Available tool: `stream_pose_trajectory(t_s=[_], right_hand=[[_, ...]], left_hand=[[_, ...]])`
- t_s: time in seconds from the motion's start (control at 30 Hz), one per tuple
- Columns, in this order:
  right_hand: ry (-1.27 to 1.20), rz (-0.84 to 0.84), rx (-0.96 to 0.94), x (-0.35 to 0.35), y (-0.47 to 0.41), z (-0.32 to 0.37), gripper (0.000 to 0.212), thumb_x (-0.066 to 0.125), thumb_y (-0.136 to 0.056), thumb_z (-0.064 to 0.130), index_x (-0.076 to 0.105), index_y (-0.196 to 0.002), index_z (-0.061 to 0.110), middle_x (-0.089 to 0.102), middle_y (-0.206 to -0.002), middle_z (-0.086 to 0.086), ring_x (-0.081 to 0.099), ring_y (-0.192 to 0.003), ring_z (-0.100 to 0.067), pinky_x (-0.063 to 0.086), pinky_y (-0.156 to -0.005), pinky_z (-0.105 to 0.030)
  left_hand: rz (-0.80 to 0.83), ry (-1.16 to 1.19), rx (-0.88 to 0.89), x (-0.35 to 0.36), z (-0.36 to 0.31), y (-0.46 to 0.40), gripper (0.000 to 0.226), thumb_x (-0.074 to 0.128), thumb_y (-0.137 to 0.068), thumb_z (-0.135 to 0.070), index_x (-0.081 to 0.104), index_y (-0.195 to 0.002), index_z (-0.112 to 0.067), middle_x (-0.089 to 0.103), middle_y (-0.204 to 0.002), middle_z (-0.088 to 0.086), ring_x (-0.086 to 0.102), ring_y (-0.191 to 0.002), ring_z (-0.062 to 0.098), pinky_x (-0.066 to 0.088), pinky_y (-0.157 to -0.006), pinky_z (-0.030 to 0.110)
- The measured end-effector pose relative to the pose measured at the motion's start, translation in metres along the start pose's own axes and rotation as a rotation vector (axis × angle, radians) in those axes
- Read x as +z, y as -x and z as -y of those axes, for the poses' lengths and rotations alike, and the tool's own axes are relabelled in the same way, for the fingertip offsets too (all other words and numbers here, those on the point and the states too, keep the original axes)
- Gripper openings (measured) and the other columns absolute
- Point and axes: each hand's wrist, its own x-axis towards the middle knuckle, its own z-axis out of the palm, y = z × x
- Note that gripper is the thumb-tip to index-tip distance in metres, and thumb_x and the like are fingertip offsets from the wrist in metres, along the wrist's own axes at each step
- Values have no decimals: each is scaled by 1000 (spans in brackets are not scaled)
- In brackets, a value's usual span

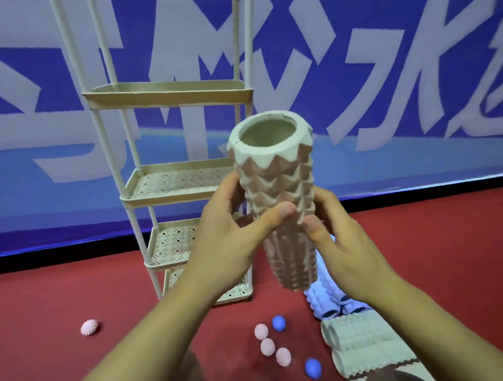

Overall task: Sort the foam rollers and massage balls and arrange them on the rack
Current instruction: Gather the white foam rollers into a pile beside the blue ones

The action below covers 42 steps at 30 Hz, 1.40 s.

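Red floor [52, 311]; both hands [274, 237] grip pink foam roller [279, 191] upright.

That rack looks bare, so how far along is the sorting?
Barely begun. The rack shelves in view hold nothing. Both the left hand and right hand grip one pink foam roller. Other rollers, pink spiky balls and blue balls lie on the floor.

Two bare forearms rise from the lower edge of the frame, with no sleeves, watch, rings or gloves on them; the left hand [228, 232] and right hand [346, 246] show short, plain nails on the fingers [284, 210]
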Motion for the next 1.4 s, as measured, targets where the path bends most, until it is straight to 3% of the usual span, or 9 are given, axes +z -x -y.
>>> stream_pose_trajectory(t_s=[0.13, 0.3, 0.53, 0.7, 0.87, 0.93, 1.03, 1.13, 1.4], right_hand=[[-63, -44, 44, -26, 19, -23, 54, 47, -97, 59, 40, -146, 37, 61, -134, 29, 59, -127, -1, 45, -103, -27], [-101, -114, 108, -60, 41, -49, 58, 46, -95, 61, 36, -148, 39, 59, -137, 29, 56, -130, 3, 45, -108, -29], [-56, -168, 208, -96, 68, -84, 57, 63, -92, 52, 33, -141, 50, 56, -134, 37, 55, -127, 10, 45, -101, -14], [-98, -265, 305, -106, 85, -127, 71, 69, -81, 58, 42, -145, 42, 63, -134, 26, 60, -125, 0, 50, -107, -41], [-176, -344, 379, -102, 98, -174, 59, 67, -91, 47, 46, -143, 32, 65, -136, 16, 60, -128, -7, 47, -110, -46], [-178, -409, 456, -103, 103, -199, 60, 68, -89, 50, 47, -143, 32, 66, -132, 17, 62, -125, -6, 48, -108, -46], [-131, -473, 675, -105, 112, -246, 67, 66, -77, 73, 52, -134, 40, 70, -122, 21, 67, -114, -6, 52, -103, -47], [-101, -499, 863, -96, 131, -298, 77, 60, -73, 90, 61, -125, 34, 74, -114, 12, 71, -105, -14, 55, -96, -51], [-288, -656, 1248, -45, 179, -372, 63, 70, -85, 67, 66, -122, 17, 79, -99, 6, 76, -86, -13, 55, -72, -29]], left_hand=[[18, 54, -29, 46, 7, -11, 50, 84, -84, -32, 63, -126, -14, 76, -120, -4, 70, -115, 11, 53, -93, 21], [60, 109, -68, 102, 26, -16, 53, 76, -82, -45, 65, -122, -13, 76, -118, 2, 71, -115, 19, 55, -102, 43], [120, 123, -133, 164, 52, -18, 51, 76, -82, -47, 67, -120, -14, 77, -115, -1, 72, -112, 14, 56, -95, 29], [226, 94, -204, 200, 81, -19, 43, 69, -89, -49, 68, -121, -22, 77, -113, -9, 71, -110, 6, 54, -91, 22], [306, 53, -274, 224, 129, -14, 41, 62, -97, -44, 62, -135, -28, 72, -125, -15, 67, -117, 3, 54, -101, 33], [319, 3, -294, 228, 152, -12, 38, 64, -100, -39, 59, -138, -33, 67, -130, -20, 63, -120, -2, 53, -102, 30], [335, -85, -295, 229, 182, -7, 34, 61, -101, -33, 59, -135, -33, 64, -135, -19, 60, -117, -10, 47, -87, 7], [337, -107, -291, 231, 204, -4, 25, 61, -103, -26, 62, -127, -34, 65, -132, -19, 60, -115, -10, 45, -82, 5], [368, -144, -370, 243, 255, 18, 27, 59, -104, -25, 64, -130, -25, 65, -132, -17, 62, -114, -6, 47, -84, 10]])
